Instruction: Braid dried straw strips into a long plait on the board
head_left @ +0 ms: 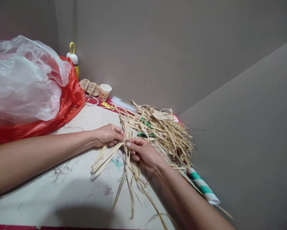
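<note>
Dry straw-coloured plant strips (pixel 108 158) fan out below my two hands, which meet near the middle of the table. My left hand (pixel 111 134) is closed, pinching the strips where they come together. Touching it at the same spot, my right hand (pixel 142 151) also pinches them between thumb and fingers. Above the fingertips runs a short braided length (pixel 125 127) of the same material, partly hidden by my left hand. Loose ends hang toward the table's front. A large heap of dry strips (pixel 169 137) lies just beyond my right hand, with green-handled tools (pixel 145 135) partly buried in it.
On the left bulge a white plastic bag (pixel 25 80) and a red bag (pixel 72 99). Along the wall stand a bottle (pixel 72 57), a woven straw sole (pixel 90 87) and a paper cup (pixel 105 93). A green-and-white roll (pixel 203 187) lies at the right edge of the table (pixel 68 188).
</note>
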Demonstrator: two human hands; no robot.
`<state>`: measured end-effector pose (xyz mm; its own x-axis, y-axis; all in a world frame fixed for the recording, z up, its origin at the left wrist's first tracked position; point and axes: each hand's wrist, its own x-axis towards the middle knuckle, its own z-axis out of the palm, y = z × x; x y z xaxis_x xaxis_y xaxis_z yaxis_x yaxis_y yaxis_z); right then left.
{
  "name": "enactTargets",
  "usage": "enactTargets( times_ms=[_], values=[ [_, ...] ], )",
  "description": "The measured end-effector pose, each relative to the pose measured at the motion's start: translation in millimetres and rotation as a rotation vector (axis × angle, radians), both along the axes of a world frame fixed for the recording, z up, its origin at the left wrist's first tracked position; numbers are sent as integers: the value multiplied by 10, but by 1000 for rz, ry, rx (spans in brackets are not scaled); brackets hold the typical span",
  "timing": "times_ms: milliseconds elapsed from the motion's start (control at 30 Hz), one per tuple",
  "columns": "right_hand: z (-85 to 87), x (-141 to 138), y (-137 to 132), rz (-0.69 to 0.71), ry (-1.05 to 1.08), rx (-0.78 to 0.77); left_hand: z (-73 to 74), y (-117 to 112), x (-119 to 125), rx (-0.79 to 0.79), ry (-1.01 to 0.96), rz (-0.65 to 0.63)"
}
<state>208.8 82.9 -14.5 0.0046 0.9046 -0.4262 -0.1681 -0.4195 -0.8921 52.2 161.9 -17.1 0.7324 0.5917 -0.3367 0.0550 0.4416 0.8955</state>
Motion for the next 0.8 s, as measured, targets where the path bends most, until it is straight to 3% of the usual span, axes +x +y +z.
enactTargets(
  times_ms=[133, 333, 567, 800],
  values=[
    [0, 19, 13, 57, -114, -8, -19, 5, 1, 18, 17, 2],
    [-6, -51, -36, 114, -443, 158, -33, -22, 6, 163, 111, 65],
    [-10, -119, -60, 101, -257, 101, -69, -31, 25, 224, 145, 128],
    [-25, -138, -63, 104, -394, 138, -93, -50, 42, 288, 134, 160]
  ],
)
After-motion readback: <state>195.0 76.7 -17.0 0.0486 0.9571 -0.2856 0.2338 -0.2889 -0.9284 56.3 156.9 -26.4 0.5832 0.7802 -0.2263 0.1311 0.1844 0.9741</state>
